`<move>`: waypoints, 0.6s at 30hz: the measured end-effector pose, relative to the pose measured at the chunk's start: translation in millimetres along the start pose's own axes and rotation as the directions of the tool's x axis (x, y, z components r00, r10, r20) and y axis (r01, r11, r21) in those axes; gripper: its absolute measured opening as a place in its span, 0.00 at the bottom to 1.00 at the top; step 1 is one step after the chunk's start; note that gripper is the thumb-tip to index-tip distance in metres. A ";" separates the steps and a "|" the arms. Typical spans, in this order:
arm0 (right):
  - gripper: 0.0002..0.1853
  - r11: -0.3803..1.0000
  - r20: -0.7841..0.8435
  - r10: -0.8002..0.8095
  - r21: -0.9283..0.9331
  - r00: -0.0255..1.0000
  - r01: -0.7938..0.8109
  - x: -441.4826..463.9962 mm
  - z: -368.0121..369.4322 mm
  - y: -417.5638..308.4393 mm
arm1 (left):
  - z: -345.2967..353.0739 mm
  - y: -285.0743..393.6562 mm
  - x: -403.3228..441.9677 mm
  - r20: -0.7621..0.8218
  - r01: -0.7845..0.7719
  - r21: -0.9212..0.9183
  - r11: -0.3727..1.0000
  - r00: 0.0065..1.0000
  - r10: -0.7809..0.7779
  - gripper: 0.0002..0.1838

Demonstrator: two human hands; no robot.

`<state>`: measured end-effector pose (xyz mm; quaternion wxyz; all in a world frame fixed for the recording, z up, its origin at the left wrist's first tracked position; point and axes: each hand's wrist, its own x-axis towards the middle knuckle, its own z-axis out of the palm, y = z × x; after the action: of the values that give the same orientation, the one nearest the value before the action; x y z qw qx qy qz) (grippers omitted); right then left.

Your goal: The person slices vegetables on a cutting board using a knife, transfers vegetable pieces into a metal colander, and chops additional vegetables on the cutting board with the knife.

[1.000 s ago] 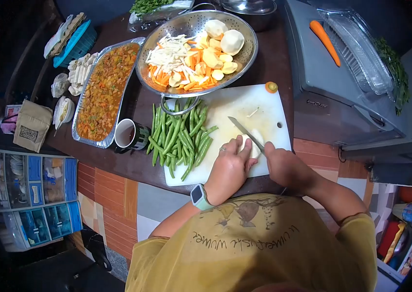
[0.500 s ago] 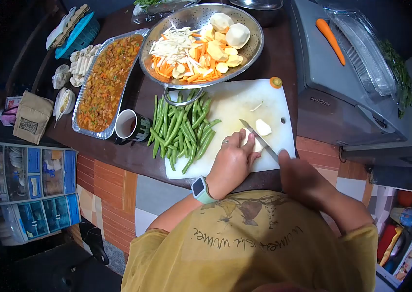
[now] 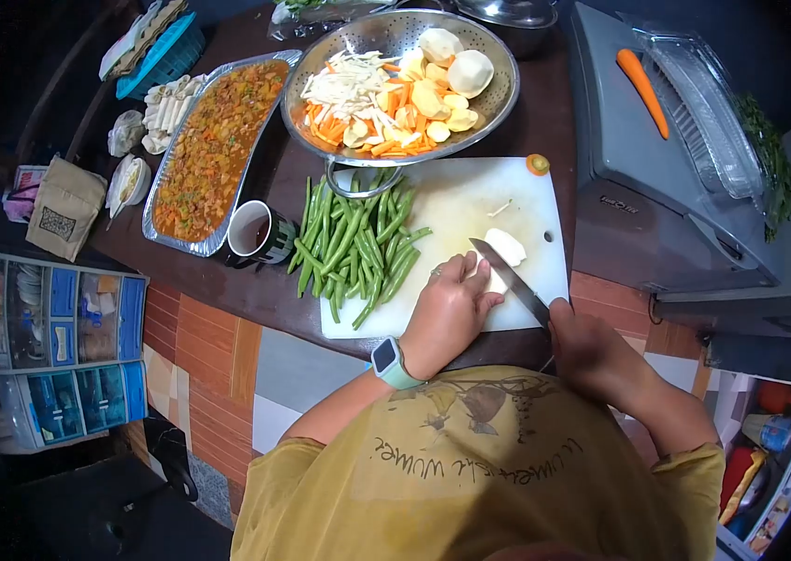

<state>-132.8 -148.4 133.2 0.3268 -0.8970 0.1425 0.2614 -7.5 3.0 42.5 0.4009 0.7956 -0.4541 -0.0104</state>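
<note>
Slicing a pale, peeled vegetable on the board
The left hand point(image 3: 444, 313) has its fingers curled in, pinning a pale piece point(image 3: 497, 283) to the cutting board point(image 3: 452, 196); the right hand point(image 3: 592, 351) has its fingers closed around the handle of the knife point(image 3: 524, 289), blade pointing to about eleven o'clock. A white chunk point(image 3: 506, 243) lies at one o'clock from the left hand, beside the blade (whether they touch, I cannot tell). The step looks like mid-cutting; another cut would call for a steady pin and fingertips tucked clear of the edge. Green beans point(image 3: 358, 245) wait at ten o'clock, near the colander point(image 3: 500, 93).
</note>
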 end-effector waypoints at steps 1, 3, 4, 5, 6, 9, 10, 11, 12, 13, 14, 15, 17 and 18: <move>0.06 1.000 -0.028 -0.008 -0.020 1.000 0.008 4.0 2.2 -0.1 | -0.2 -0.3 -0.2 -0.001 -0.008 0.004 1.000 1.000 0.008 0.21; 0.06 0.999 -0.057 -0.011 -0.032 0.998 0.009 18.3 11.8 5.6 | -0.9 -1.1 1.4 0.008 0.006 0.002 1.000 1.000 -0.006 0.21; 0.06 0.995 -0.108 -0.099 0.000 0.989 0.099 33.8 20.0 13.8 | -0.5 0.3 0.8 0.017 0.014 -0.005 1.000 1.000 -0.013 0.20; 0.06 0.981 -0.170 -0.188 0.017 0.967 0.194 44.8 22.2 19.1 | 0.6 -0.1 1.4 0.014 0.004 -0.009 1.000 1.000 -0.004 0.20; 0.06 0.981 -0.175 -0.188 0.012 0.967 0.193 48.4 22.0 18.2 | 1.7 -1.2 -0.3 -0.024 -0.012 -0.012 1.000 1.000 0.011 0.20; 0.05 0.995 -0.137 -0.102 -0.007 0.985 0.102 49.4 24.9 14.7 | -1.2 1.3 -3.4 -0.037 0.017 -0.041 0.999 0.999 -0.018 0.20; 0.04 0.983 -0.198 -0.180 -0.009 0.964 0.182 44.0 25.6 20.3 | -2.3 1.8 -2.7 -0.010 0.055 -0.071 0.996 0.998 -0.055 0.21; 0.05 0.965 -0.257 -0.257 -0.018 0.932 0.261 40.1 25.6 24.2 | -3.0 1.3 -1.4 -0.017 0.053 -0.071 0.996 0.998 -0.054 0.21; 0.05 0.965 -0.254 -0.257 -0.020 0.933 0.260 32.2 22.9 22.9 | -3.4 1.1 -2.0 -0.007 0.066 -0.084 0.994 0.998 -0.067 0.21; 0.05 0.973 -0.241 -0.227 -0.026 0.944 0.228 20.3 16.5 19.0 | -3.0 1.5 -2.8 0.004 0.080 -0.098 0.992 0.997 -0.080 0.21; 0.05 0.981 -0.230 -0.195 -0.030 0.954 0.193 11.6 13.2 16.5 | -2.9 2.1 -3.5 0.007 0.083 -0.102 0.991 0.997 -0.083 0.21; 0.05 0.982 -0.230 -0.189 -0.028 0.955 0.188 7.8 13.5 16.3 | -2.9 2.6 -3.3 -0.013 0.075 -0.080 0.994 0.997 -0.077 0.19; 0.05 0.991 -0.173 -0.130 -0.059 0.976 0.122 4.6 11.1 15.4 | -1.7 1.4 -0.8 -0.040 0.065 -0.062 0.996 0.997 -0.068 0.17; 0.05 0.991 -0.167 -0.131 -0.062 0.977 0.122 2.0 7.2 11.1 | -0.8 -0.3 -1.2 -0.052 0.040 -0.074 0.996 0.998 -0.044 0.17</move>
<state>-138.6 -152.1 121.8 0.3062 -0.9314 0.1057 0.1661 -7.8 4.5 42.4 0.4415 0.7897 -0.4257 -0.0144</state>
